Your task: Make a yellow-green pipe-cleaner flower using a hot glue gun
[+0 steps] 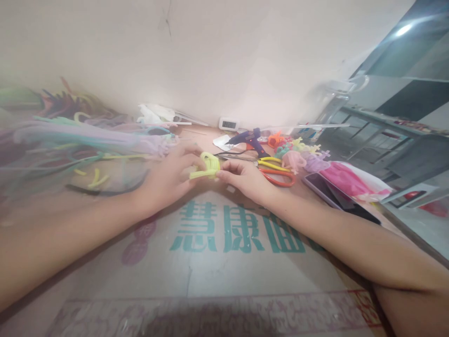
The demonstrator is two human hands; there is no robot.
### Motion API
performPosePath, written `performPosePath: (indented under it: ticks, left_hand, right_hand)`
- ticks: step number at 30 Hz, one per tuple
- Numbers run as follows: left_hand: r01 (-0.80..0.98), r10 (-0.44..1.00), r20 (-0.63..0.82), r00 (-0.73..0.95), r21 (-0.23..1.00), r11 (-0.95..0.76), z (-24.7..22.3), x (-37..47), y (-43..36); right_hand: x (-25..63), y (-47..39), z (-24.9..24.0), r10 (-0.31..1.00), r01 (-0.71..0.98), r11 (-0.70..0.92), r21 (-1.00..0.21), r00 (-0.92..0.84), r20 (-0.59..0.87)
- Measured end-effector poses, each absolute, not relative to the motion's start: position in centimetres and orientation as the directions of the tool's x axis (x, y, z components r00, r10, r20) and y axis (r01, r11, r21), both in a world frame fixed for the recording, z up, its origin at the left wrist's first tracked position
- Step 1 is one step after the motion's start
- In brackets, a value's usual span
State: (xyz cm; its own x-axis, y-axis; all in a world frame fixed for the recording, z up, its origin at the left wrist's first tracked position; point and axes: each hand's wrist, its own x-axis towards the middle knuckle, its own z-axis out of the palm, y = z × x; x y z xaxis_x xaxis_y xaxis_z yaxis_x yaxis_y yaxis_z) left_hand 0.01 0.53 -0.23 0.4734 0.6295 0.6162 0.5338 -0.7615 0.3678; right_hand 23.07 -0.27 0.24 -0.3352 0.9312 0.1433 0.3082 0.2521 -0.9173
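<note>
Between my two hands, above the printed sheet, is a bent and looped yellow pipe cleaner (209, 164). My left hand (171, 171) grips it from the left with curled fingers, and one straight end sticks out below the loops. On the other side, my right hand (242, 177) pinches its right edge between thumb and fingertips. Just beyond my right hand lie yellow-handled pliers (271, 164) and orange-handled scissors (278, 178). A dark blue glue gun (249, 139) rests behind them.
Many loose pipe cleaners (94, 135) lie in bundles at the left. Colourful finished pieces (298, 154) are heaped at the right, near a phone (342, 196) and pink material (354, 180). A small digital display (228, 124) stands against the wall. The table's right edge drops off.
</note>
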Motion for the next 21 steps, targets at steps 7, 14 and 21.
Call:
performPosePath:
  ticks: [7, 14, 21]
  left_hand:
    - [0.535, 0.667, 0.584, 0.463, 0.416, -0.735, 0.39, 0.23, -0.03]
    - [0.545, 0.706, 0.532, 0.468, 0.454, -0.704, 0.58, 0.18, -0.16]
    - [0.559, 0.712, 0.547, 0.441, 0.453, -0.694, 0.44, 0.28, -0.17]
  right_hand:
    - [23.09, -0.37, 0.21, 0.938, 0.291, 0.217, -0.932, -0.327, 0.117]
    - [23.03, -0.51, 0.38, 0.934, 0.273, 0.234, -0.933, -0.330, 0.138]
    - [22.93, -0.12, 0.30, 0.919, 0.171, 0.257, -0.951, -0.349, 0.185]
